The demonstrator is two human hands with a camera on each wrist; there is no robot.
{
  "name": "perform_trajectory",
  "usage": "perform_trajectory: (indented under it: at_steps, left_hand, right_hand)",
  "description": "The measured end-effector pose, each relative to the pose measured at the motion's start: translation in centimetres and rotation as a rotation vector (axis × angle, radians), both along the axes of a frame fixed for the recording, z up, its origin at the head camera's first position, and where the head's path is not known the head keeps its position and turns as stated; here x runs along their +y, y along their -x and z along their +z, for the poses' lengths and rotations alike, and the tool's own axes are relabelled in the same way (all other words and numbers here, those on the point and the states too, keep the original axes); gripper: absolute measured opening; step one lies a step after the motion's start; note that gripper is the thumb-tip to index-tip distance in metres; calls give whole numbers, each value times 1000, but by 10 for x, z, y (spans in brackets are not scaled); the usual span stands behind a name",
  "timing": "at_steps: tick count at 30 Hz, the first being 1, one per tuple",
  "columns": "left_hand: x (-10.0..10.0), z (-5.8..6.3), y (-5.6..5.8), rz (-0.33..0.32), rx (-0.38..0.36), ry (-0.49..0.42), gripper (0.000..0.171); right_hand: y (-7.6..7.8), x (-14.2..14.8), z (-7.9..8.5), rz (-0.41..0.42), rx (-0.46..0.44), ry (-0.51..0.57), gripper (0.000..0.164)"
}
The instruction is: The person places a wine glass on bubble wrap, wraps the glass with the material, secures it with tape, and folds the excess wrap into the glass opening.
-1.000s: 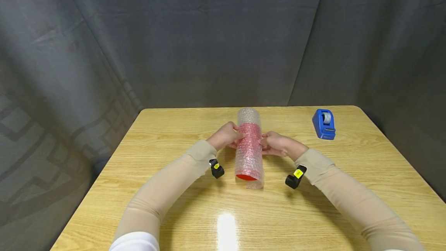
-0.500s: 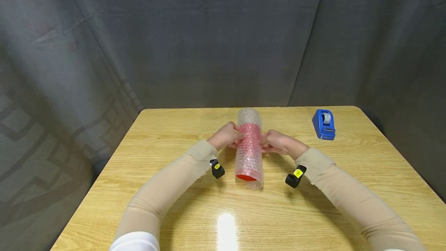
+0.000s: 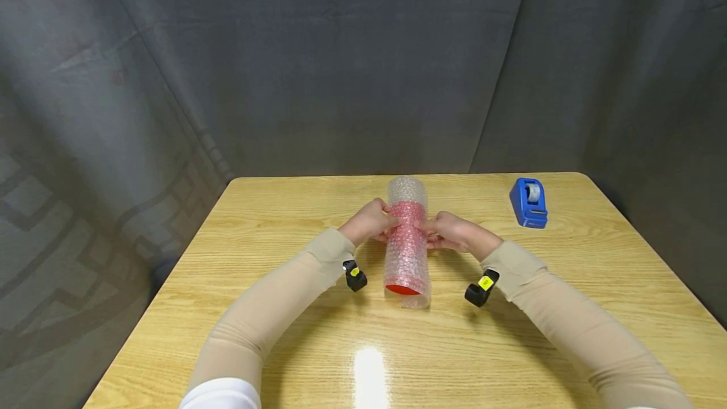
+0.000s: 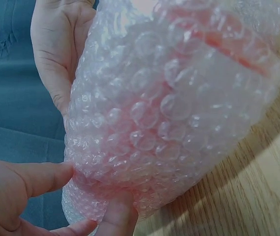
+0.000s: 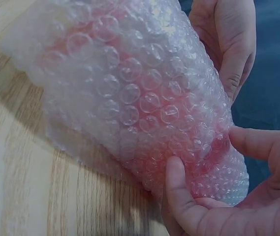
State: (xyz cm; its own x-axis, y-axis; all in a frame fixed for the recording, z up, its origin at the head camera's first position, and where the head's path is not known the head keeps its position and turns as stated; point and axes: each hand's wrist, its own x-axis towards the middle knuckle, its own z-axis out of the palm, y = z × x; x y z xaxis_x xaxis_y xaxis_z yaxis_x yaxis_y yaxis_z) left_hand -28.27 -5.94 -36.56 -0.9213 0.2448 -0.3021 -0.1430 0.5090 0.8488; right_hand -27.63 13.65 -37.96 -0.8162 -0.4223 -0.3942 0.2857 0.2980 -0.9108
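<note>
A tube-shaped bundle of bubble wrap (image 3: 406, 257) lies lengthwise on the table, pointing away from me. Something red (image 3: 403, 290) shows inside its near end; its kind is hidden by the wrap. My left hand (image 3: 369, 221) grips the bundle's left side, thumb toward the top. From the right, my right hand (image 3: 454, 232) grips it at about the same height. In the left wrist view, the left fingers (image 4: 117, 214) press into the bubbles. The right wrist view has the right thumb and fingers (image 5: 176, 179) on the wrap, with a loose flap (image 5: 80, 147) near the tabletop.
A blue tape dispenser (image 3: 529, 204) with a roll of tape stands at the right rear of the wooden table (image 3: 272, 207). Grey curtains (image 3: 352, 68) hang behind and beside the table.
My right thumb has moved from the bundle's right side up onto its top, nearer the left thumb. The bundle, left hand and tape dispenser stay almost where they were.
</note>
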Motion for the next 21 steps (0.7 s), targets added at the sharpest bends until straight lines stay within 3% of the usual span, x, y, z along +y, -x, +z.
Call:
perform_trajectory:
  at_steps: [10,16,21]
  left_hand:
    - [0,-2,0,-1,-13,-44,31]
    - [-3,-7,4,54,-60,-140,24]
    - [-6,-11,7,84,-112,-206,31]
  right_hand:
    - [1,0,-2,2,6,22,23]
    - [0,0,-2,0,6,32,20]
    - [0,0,-2,-6,0,48,18]
